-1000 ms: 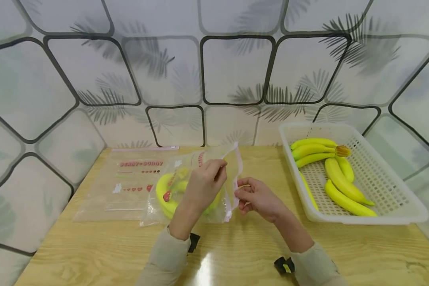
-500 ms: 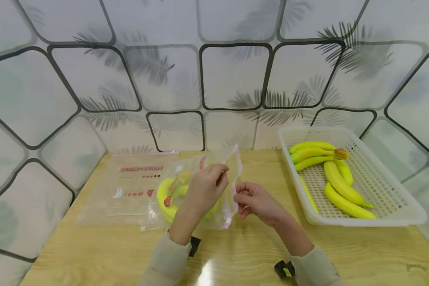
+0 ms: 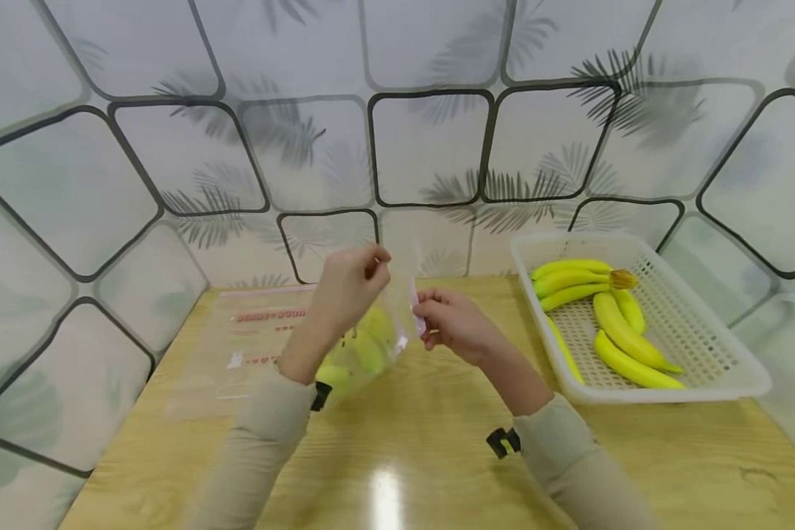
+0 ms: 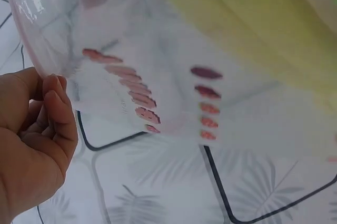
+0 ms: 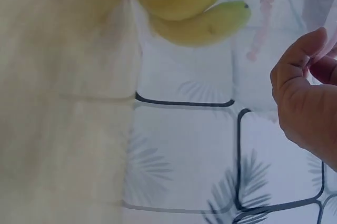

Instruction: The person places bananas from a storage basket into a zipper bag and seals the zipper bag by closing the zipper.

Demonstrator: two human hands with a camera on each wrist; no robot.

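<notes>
A clear zip bag (image 3: 403, 343) with red print and a pink zip edge holds yellow-green bananas (image 3: 369, 344). Its mouth side is raised between both hands, and the bag looks tilted. My left hand (image 3: 346, 296) pinches the bag's top edge with thumb and curled fingers, as the left wrist view shows beside the printed film (image 4: 139, 95). At the other end of the mouth, my right hand (image 3: 458, 325) pinches the pink zip edge. The right wrist view shows bananas (image 5: 202, 26) hanging near the right hand (image 5: 308, 95). The left forearm hides part of the bag.
Another clear printed zip bag (image 3: 205, 368) lies flat on the wooden table (image 3: 437, 456) at the left, partly behind the left arm. On the right stands a white perforated basket (image 3: 709, 331) with several bananas (image 3: 629, 335). A patterned wall covering (image 3: 430, 147) rises behind the table.
Both hands have moved up and left, lifting the bag by its mouth. The bananas in it have shifted from lying flat to a tilted bunch. The basket's bananas look unchanged.
</notes>
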